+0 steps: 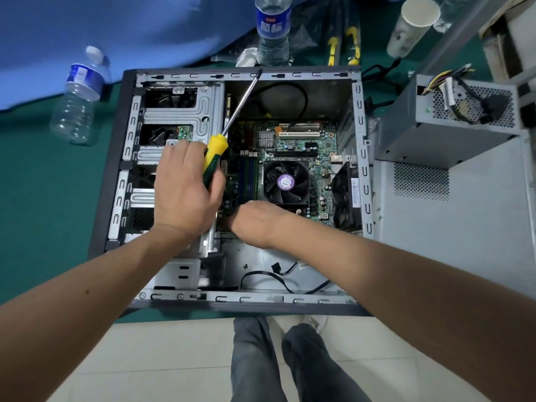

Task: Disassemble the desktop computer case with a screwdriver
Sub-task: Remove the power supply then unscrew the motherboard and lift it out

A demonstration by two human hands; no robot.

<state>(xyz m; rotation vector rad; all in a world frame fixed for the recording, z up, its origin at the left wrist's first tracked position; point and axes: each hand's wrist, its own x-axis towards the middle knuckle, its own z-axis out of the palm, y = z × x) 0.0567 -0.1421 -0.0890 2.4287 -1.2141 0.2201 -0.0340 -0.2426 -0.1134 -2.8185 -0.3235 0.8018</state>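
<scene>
Yellow-green (striped) screwdriver [213,158], purple fan label [286,181].

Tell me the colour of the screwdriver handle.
Yellow and dark green, on the screwdriver held in the left hand; the head view shows it.

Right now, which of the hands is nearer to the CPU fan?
Right. The right hand rests at the motherboard's near edge, just beside the CPU fan. The left hand sits farther left, over the drive bays, gripping the screwdriver.
</scene>
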